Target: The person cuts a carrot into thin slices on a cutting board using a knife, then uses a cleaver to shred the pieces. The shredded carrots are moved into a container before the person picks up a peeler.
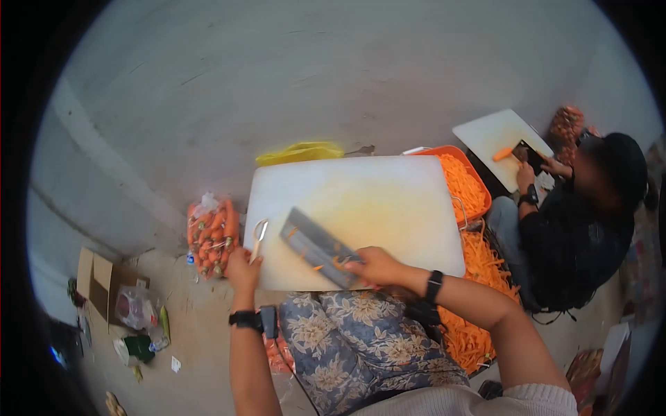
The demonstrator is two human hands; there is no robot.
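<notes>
My left hand (244, 269) is closed round the handle of a peeler (260, 230), held upright at the left edge of a white cutting board (388, 201). In my right hand (374, 267) is a wide cleaver (316, 246), its blade slanting up to the left over the board's near edge. Orange carrot bits stick to the blade. The board's surface shows yellowish stains. Beside my left hand stands a clear bag of whole carrots (211, 239).
Cut carrots fill an orange tub (488, 197) and lie in a heap (479, 298) at the right. A co-worker (572, 222) cuts a carrot on another board (496, 128). A yellow bag (298, 152) lies behind my board; a cardboard box (100, 284) sits at the left.
</notes>
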